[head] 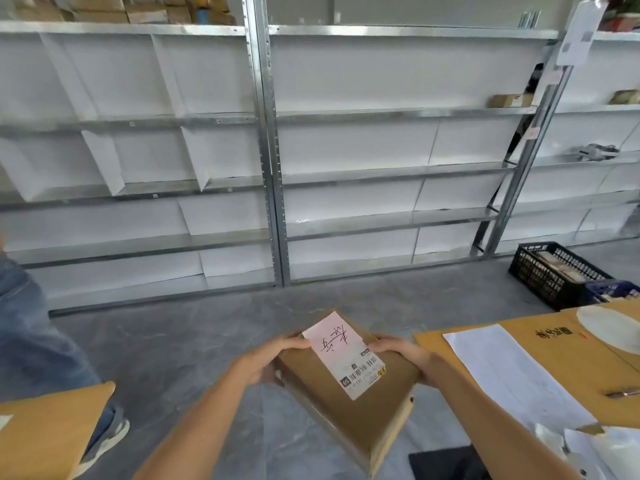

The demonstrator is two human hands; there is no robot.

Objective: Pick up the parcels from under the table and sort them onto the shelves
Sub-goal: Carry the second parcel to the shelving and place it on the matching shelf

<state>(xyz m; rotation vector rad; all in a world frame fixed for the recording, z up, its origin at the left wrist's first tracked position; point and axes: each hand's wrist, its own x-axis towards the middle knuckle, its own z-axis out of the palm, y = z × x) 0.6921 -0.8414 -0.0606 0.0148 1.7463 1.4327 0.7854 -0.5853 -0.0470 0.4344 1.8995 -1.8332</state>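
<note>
Head view, left hand [266, 358], right hand [401, 351] gripping parcel [349, 407] (label up)

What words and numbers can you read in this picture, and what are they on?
"59": white label on the brown box held in both hands.
Handwriting on the label's pink part: cannot make out.
Barcode digits: too blurred.
Dark print on the tan table cover: unreadable.
Paper sign on the shelf post: too small.

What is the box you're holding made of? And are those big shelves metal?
The parcel looks like brown cardboard: matte, with folded edges and a paper label stuck on. The shelves look like metal, probably galvanised steel: grey, shiny, with punched uprights.
</note>
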